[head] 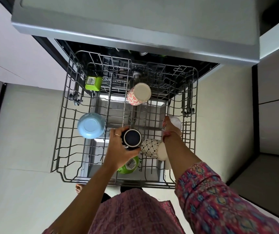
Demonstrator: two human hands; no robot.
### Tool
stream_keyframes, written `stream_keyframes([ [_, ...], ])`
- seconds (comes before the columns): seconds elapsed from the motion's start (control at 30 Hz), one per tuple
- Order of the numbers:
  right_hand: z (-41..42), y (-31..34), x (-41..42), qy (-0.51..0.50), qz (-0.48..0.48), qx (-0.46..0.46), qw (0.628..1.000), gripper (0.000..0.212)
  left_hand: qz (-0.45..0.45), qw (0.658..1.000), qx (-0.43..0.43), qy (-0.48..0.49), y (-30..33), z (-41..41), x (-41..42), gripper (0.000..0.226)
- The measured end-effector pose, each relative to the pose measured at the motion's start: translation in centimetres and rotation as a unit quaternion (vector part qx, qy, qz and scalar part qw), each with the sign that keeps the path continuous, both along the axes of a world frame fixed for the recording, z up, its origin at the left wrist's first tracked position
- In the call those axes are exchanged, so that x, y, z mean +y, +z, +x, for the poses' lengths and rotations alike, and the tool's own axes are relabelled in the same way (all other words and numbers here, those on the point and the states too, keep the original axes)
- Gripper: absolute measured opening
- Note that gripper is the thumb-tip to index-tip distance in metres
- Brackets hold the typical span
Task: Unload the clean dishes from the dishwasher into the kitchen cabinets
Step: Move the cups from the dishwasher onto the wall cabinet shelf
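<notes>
The grey wire dishwasher rack [64, 125] is pulled out below me. My left hand [118, 149] is closed around an upside-down black mug [132, 137] near the rack's front middle. My right hand [170, 130] grips a clear glass [176, 122] at the right side. Between my hands lies a white cup with a black diamond pattern [150, 147]. A green mug with a barcode label [130, 164] sits under my left wrist. A light blue bowl [91, 125] rests upside down at the left. A cup with red flowers [138, 93] stands further back.
A small green cup with a label [93, 83] sits at the rack's back left. The countertop edge [135, 38] overhangs the dishwasher opening. Pale floor lies on both sides of the rack. A cabinet front [277, 115] rises at the right.
</notes>
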State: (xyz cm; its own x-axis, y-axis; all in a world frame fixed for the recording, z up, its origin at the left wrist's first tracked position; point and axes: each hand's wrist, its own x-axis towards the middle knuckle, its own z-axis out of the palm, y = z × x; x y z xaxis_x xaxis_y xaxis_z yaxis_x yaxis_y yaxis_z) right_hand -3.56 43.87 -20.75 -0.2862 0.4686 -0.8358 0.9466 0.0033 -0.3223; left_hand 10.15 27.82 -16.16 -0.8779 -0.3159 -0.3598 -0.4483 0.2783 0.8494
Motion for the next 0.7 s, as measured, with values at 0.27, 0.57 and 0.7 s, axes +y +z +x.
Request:
stream_keyframes([
  [0.27,1.6,0.8,1.6,0.121,-0.083,0.081,0.986,0.063,-0.003,1.0,-0.006,0.005,0.3,0.0,0.2,0.084],
  [0.57,1.6,3.0,-0.2,0.104,-0.039,0.064,0.992,0.081,0.004,1.0,0.027,0.012,3.8,0.7,-0.2,0.079],
  [0.7,3.7,5.6,-1.2,0.1,-0.016,0.194,0.976,0.104,0.008,0.998,0.053,0.018,5.9,2.2,-1.3,0.079],
])
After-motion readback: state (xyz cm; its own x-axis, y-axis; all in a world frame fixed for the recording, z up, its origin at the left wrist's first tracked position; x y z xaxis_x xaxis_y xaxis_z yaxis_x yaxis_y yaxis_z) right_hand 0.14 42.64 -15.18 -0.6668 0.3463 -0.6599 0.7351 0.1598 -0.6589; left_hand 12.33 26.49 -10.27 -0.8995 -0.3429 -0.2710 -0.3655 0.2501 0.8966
